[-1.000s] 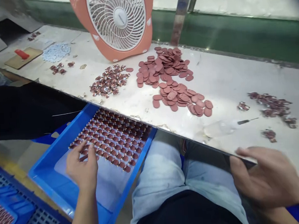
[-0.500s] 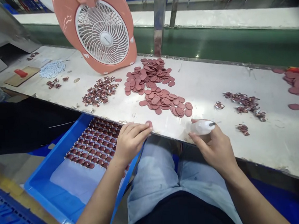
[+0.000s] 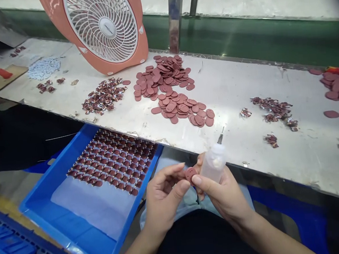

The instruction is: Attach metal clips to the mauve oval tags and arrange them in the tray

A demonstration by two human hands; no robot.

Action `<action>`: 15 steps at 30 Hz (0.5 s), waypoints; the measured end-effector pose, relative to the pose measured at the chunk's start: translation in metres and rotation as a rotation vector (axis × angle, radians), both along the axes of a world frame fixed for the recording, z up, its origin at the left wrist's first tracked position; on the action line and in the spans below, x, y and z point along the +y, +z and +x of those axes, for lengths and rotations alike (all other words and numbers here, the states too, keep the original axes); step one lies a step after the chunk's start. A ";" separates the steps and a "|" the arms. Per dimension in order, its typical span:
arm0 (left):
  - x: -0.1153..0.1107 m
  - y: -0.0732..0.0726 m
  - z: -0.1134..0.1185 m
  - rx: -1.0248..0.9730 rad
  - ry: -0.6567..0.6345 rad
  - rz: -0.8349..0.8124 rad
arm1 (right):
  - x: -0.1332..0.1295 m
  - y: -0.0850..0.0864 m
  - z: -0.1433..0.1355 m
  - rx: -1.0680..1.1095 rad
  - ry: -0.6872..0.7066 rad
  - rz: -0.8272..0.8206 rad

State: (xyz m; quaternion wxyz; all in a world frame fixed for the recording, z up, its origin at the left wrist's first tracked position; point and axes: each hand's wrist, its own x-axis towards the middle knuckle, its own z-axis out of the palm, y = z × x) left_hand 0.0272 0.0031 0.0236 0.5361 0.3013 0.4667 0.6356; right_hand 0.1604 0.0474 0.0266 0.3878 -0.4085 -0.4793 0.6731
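Observation:
In front of my lap I hold a dark red oval disc (image 3: 191,173) with small holes. The thumb and fingers of my left hand (image 3: 164,198) close around its left side. My right hand (image 3: 223,192) grips a translucent squeeze bottle (image 3: 213,164) with a thin needle tip pointing up and away. Its thumb also presses on the disc's right edge. Beyond my hands, a pile of similar red discs (image 3: 169,75) lies on the white table (image 3: 235,77). Nearer is a smaller spread of discs (image 3: 182,107), some with holes.
A blue tray (image 3: 66,244) at lower left holds rows of brown pieces on white sheets. An orange fan (image 3: 106,29) stands on the table. Small brown parts lie in heaps left (image 3: 103,96) and right (image 3: 274,111). A metal post (image 3: 175,23) rises at the table's back edge.
My left hand has moved right from the table edge with a disc. My right hand has brought the bottle left and turned its tip upward. The hands now meet, and the view has shifted.

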 end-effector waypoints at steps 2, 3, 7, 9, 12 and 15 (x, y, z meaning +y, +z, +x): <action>-0.003 -0.003 0.003 0.062 0.009 0.032 | -0.004 -0.003 -0.002 0.031 -0.036 -0.033; -0.004 -0.004 0.004 0.114 0.017 0.024 | -0.005 -0.005 -0.001 0.031 -0.048 -0.038; -0.007 0.000 -0.005 0.362 -0.042 -0.047 | -0.002 -0.007 0.011 -0.022 -0.083 -0.004; -0.009 0.004 -0.012 0.495 -0.125 -0.017 | 0.002 -0.005 0.017 -0.042 -0.070 0.001; -0.012 0.005 -0.016 0.553 -0.126 0.027 | 0.003 -0.001 0.020 -0.016 -0.034 -0.063; -0.013 -0.003 -0.011 0.490 -0.005 0.155 | -0.002 0.003 0.011 0.073 -0.055 -0.181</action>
